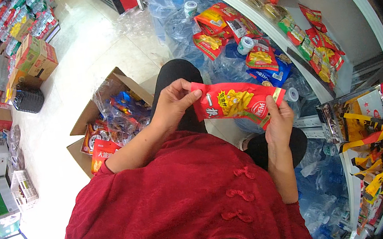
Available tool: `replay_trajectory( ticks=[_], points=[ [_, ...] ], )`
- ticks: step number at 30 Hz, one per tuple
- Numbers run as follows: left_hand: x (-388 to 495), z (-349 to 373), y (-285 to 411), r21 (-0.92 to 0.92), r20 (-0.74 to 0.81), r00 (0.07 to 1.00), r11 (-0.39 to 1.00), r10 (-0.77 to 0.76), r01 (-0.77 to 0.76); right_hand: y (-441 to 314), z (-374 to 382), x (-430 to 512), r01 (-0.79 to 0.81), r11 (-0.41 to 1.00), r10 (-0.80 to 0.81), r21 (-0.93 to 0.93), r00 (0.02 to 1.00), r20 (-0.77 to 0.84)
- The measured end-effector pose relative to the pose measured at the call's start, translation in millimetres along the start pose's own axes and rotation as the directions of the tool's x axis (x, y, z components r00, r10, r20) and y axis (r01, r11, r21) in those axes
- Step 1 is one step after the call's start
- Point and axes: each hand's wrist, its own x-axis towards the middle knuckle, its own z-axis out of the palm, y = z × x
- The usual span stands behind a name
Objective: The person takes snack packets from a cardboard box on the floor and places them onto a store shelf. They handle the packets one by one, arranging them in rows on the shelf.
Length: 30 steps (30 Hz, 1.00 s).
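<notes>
A red snack packet (pixel 236 101) with a yellow picture and writing is stretched sideways between my hands, above my knees. My left hand (pixel 179 99) pinches its left end between thumb and fingers. Its right end is gripped by my right hand (pixel 278 113), thumb on the front. Similar red packets (pixel 212 40) lie beyond it on large blue plastic water bottles (pixel 179 30), with a blue packet (pixel 272 74) among them. On my left, an open cardboard box (pixel 124 81) holds assorted snack packets and clear plastic film; an orange-red packet (pixel 103 151) lies at its near edge, partly behind my left arm.
A white-edged shelf (pixel 301 68) curves along the right, bearing more red packets (pixel 323 44). Yellow and black packets (pixel 378 160) crowd the lower right. Across the tiled floor at left stand cardboard cartons (pixel 36 58), a black basket (pixel 28 100) and a white plastic basket (pixel 23 188).
</notes>
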Motion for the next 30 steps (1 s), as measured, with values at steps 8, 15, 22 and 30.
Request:
replay_trajectory(
  ticks=[8,15,22,30],
  points=[
    [15,1,24,0.519,-0.012,0.950,0.814,0.312,-0.261,40,11,-5,-0.159,0.981,0.162,0.114,0.987,-0.021],
    [9,-11,-50,0.504,-0.160,0.987,0.861,0.006,0.077,57,2,-8,-0.255,0.943,0.276,0.215,0.958,-0.076],
    [-1,-8,-73,0.330,-0.150,0.983,0.932,-0.102,0.148,67,-8,-6,-0.223,0.964,0.243,0.144,0.960,-0.137],
    [-22,65,44,0.833,0.390,0.815,0.211,0.428,-0.511,82,-11,3,0.028,0.988,-0.059,-0.150,0.976,-0.209]
  ],
)
